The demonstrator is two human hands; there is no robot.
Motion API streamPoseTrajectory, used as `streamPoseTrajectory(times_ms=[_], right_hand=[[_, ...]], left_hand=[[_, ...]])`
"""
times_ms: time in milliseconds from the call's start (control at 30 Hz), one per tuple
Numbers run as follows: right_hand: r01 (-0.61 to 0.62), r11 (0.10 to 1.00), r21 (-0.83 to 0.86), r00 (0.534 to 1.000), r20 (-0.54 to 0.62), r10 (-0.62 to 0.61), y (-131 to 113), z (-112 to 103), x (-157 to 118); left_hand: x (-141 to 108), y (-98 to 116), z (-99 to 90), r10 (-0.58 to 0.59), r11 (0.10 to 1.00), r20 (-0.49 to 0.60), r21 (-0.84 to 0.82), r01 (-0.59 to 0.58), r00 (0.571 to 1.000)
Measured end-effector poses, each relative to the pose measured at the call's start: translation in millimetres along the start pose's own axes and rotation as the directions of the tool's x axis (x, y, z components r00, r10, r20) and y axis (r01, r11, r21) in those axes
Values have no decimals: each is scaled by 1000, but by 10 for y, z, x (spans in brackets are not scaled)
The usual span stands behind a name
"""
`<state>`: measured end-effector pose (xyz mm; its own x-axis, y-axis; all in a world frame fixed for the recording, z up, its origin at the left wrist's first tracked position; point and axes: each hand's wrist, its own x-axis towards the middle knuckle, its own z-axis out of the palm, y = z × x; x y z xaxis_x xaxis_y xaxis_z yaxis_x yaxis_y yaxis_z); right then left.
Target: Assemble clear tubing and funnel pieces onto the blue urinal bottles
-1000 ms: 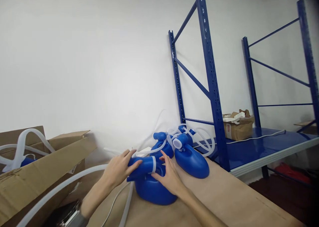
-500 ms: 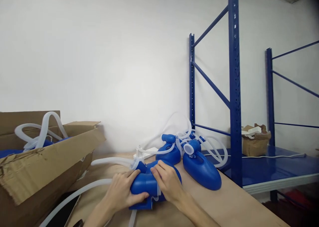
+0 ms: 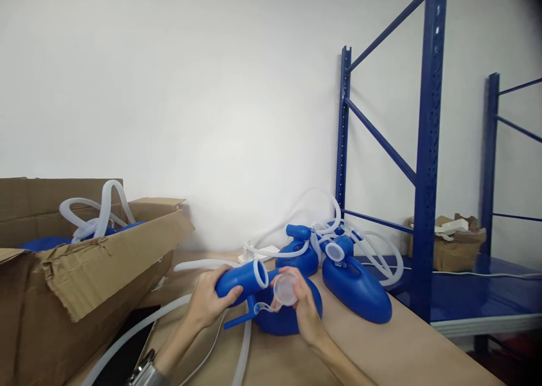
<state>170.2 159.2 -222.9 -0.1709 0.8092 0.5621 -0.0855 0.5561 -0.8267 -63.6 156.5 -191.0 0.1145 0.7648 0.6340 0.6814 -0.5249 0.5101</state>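
My left hand (image 3: pixel 212 297) is wrapped round a blue tubular mouthpiece (image 3: pixel 240 280), whose white-rimmed open end faces right. In my right hand (image 3: pixel 305 307) is a translucent round cap (image 3: pixel 286 288), pinched just apart from that rim. A thin clear strap (image 3: pixel 263 306) runs from near the cap toward a blue bracket-like part (image 3: pixel 239 320). Behind and below both hands lies a blue urinal bottle (image 3: pixel 283 323), partly covered by them. Another blue urinal bottle (image 3: pixel 359 290) with a handle lies to the right, and one more (image 3: pixel 296 257) sits behind, with pale hoses.
An open cardboard box (image 3: pixel 105 267) at left holds blue bottles and looped white hose (image 3: pixel 105 205). A white power strip (image 3: pixel 258 253) lies by the wall. Loose hose (image 3: pixel 141 321) crosses the table (image 3: pixel 359 352). Blue metal shelving (image 3: pixel 427 149) stands right, bearing a small carton (image 3: pixel 459 250).
The cap has come off the mouthpiece and is now in my right hand, apart from it. My left hand has turned the mouthpiece so its open end shows. The view has shifted left.
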Motion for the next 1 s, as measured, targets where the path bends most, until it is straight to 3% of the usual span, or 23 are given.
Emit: streamPoseTrajectory(times_ms=[67,133,200,267,333,433,500,567,700,833,1000], right_hand=[[3,1000,-17,998,70,-2,64,7,-36],[-4,996,-86,999,54,8,153,-23,-58],[10,990,-139,999,-51,-17,228,-112,-54],[43,977,-210,994,-86,-62,250,-238,-39],[94,922,-376,995,73,-71,204,-350,-34],[245,720,-649,924,382,29,68,-401,-65],[319,612,-724,897,440,52,-1,-366,-91],[329,578,-747,908,418,24,-23,-314,-102],[329,602,-727,938,327,-118,26,-237,-92],[399,615,-680,916,328,-232,62,-152,-92],[445,766,-464,888,342,-308,83,-47,-118]], left_hand=[[15,-15,-31,-10,999,1,34,10,1000],[34,-64,-91,-62,997,-55,43,65,997],[57,-139,-192,-164,986,-204,8,169,965],[75,-217,-308,-234,970,-375,-30,241,897],[78,-271,-386,-207,975,-421,-18,220,883],[41,-285,-357,-47,995,-251,71,67,967],[1,-268,-261,52,989,-109,146,-36,993],[-34,-249,-155,110,971,-3,212,-107,994],[-67,-215,-26,167,935,127,293,-198,978],[-78,-146,5,228,914,186,297,-276,956],[-95,-92,13,281,915,166,252,-316,945]])
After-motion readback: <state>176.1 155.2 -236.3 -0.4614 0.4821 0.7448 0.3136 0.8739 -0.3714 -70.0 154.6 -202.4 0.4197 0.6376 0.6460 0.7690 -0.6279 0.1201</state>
